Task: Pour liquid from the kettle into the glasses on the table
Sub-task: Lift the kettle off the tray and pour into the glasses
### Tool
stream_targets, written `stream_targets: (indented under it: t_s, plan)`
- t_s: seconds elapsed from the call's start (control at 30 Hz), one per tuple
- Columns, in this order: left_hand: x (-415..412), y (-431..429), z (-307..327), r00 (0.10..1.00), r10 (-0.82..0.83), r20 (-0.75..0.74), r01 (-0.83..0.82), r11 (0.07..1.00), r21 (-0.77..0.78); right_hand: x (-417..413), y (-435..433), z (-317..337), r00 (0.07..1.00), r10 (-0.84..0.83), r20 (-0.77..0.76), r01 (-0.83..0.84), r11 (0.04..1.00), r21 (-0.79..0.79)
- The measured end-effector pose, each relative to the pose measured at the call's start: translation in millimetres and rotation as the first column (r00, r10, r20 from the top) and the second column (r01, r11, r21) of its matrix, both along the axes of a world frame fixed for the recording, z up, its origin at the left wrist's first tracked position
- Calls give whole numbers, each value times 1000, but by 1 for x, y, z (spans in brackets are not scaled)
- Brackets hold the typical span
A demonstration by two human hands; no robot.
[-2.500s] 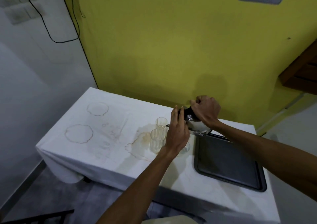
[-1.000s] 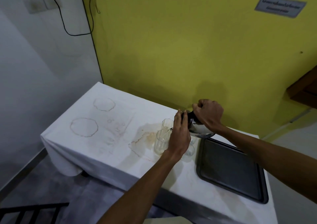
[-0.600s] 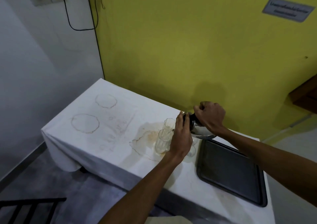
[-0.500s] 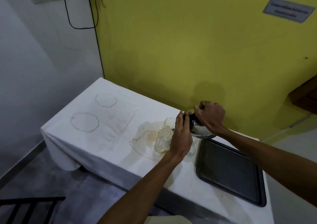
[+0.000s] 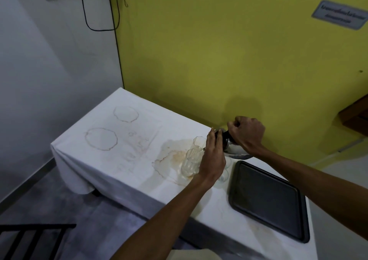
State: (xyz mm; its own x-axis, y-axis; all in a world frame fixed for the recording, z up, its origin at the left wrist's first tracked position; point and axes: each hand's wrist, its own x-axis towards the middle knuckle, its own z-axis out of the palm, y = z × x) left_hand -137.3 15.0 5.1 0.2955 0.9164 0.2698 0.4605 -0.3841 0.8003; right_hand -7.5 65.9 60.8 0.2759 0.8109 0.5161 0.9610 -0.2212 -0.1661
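Observation:
A steel kettle [image 5: 235,149] with a dark lid is tilted to the left above the table, its spout over a clear ribbed glass [image 5: 190,163]. My right hand [image 5: 247,135] grips the kettle's handle from above. My left hand [image 5: 214,158] lies flat with its fingers pressed against the kettle's lid. A second glass [image 5: 199,141] stands just behind the first. Two more glasses [image 5: 224,175] show partly under my left hand. The stream itself is too faint to see.
The table [image 5: 119,154] wears a white cloth with brown ring stains and a wet stain around the glasses. A dark empty tray [image 5: 268,200] lies at the right end. A yellow wall stands close behind. A black rack sits low at the left.
Both hands and the tilted kettle keep the same pose over the glass. Only the head camera has drifted slightly, shifting the scene a little.

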Motion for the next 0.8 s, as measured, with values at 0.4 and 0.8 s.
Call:
stream_targets:
  t_s: [0.4, 0.8]
  plan:
    - [4, 0, -3, 1000, 23, 17, -23, 1000, -7, -1, 0, 2, 997, 76, 28, -76, 997, 12]
    - [6, 5, -8, 999, 39, -2, -39, 999, 10, 0, 3, 3, 993, 101, 54, -102, 995, 21]
